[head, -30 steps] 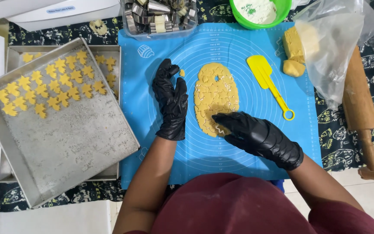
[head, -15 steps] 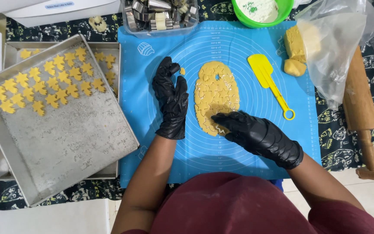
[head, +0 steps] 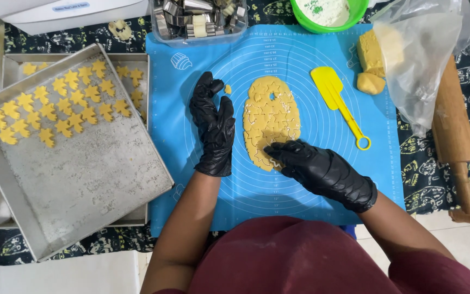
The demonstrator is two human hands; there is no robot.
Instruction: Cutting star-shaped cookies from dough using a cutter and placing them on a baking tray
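Glossy black rubber gloves cover the left hand (head: 213,130) and right hand (head: 322,170). The dough sheet (head: 272,117) looks matt and floury on a smooth blue silicone mat (head: 300,54). At 9 o'clock, a dull, scuffed metal tray (head: 82,179); at 3 o'clock, a wooden rolling pin (head: 455,136).

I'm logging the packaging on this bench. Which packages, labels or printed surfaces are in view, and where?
Clear plastic bag: upper right, crumpled, lying partly over a yellow dough block.
White box: top left, flat, with a small blue oval label.
Blue baking mat: centre, under both gloved hands, printed with white rings and markings.
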